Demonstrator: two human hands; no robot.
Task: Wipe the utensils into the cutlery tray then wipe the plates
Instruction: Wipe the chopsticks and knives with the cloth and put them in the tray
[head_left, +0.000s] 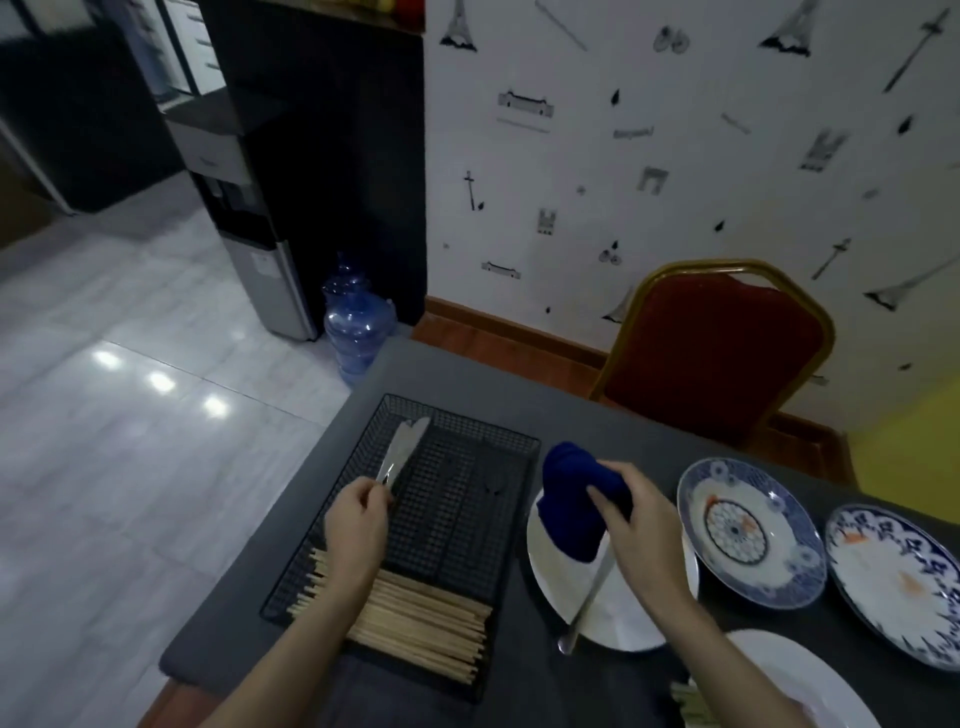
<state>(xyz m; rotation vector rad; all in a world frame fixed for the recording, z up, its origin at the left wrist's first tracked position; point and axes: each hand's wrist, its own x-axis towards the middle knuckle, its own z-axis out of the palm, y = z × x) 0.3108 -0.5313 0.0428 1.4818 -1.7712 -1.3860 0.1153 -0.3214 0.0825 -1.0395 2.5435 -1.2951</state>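
A black wire cutlery tray (467, 441) sits on the dark table. My left hand (356, 525) is over its left compartment, pinching the handle of a table knife (402, 452) whose blade lies in the tray beside another knife. Several wooden chopsticks (415, 618) fill the tray's near compartment. My right hand (636, 525) grips a blue cloth (569, 499) above a plain white plate (550, 577). A metal utensil (589, 603) lies across that plate, its upper end hidden under the cloth.
Two blue-patterned plates (748, 530) (893, 582) with orange smears lie to the right. Another white plate (779, 680) sits at the near edge with more chopsticks (688, 704) beside it. A red chair (717, 353) stands behind the table. Tiled floor and a water bottle (356, 322) are at left.
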